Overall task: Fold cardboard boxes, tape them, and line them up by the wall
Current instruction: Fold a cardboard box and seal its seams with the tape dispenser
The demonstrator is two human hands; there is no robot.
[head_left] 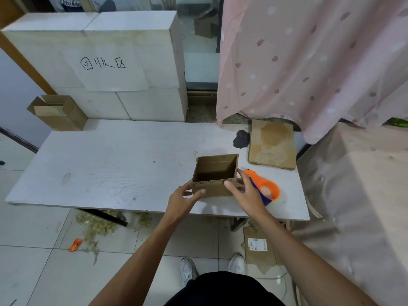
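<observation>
Fingers [228, 184] of left hand [180, 200] and right hand [247, 193] grip cardboard box [213, 189]; paper [114, 78] reads 回收区.

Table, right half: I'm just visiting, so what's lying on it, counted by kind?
Open cardboard box: 1
Flat cardboard pile: 1 (the number of sheets in it cannot be told)
Orange tape dispenser: 1
Dark lump: 1
Total: 4

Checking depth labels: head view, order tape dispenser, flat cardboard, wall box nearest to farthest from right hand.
1. Tape dispenser, beside the right hand.
2. Flat cardboard, table's far right.
3. Box by the wall, back left.
</observation>
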